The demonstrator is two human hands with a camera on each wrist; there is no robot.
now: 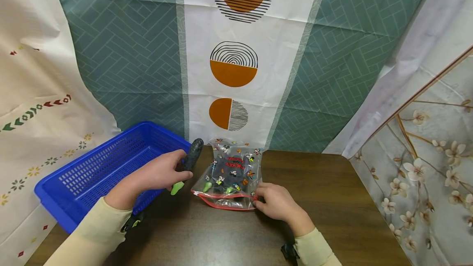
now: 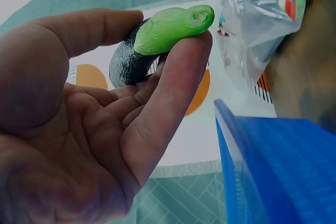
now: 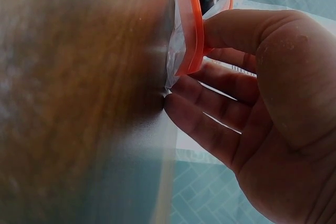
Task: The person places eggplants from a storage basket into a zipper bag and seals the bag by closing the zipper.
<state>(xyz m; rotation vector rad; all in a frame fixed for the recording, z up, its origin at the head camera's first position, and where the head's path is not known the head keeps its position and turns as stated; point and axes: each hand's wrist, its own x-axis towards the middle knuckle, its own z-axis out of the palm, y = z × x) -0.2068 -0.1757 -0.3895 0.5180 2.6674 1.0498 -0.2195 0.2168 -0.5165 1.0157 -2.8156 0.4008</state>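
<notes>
My left hand (image 1: pixel 160 171) grips a dark eggplant (image 1: pixel 194 151) with a green stem end, held between the blue basket and a clear zip bag. In the left wrist view, thumb and fingers close around the eggplant (image 2: pixel 170 31), its green end toward the camera. The zip bag (image 1: pixel 221 157), printed with small cartoon figures, lies on the table with its red-edged mouth parted toward me. Dark, green-ended pieces show inside it. At the mouth's right corner, my right hand (image 1: pixel 278 203) pinches the red edge (image 3: pixel 195 30) between thumb and fingers.
A blue plastic basket (image 1: pixel 92 147) with slotted walls stands on the left, under my left forearm. The brown wooden table (image 1: pixel 318 184) ends at a patterned cloth (image 1: pixel 236 126) at the back. A floral panel (image 1: pixel 417 175) rises along the right side.
</notes>
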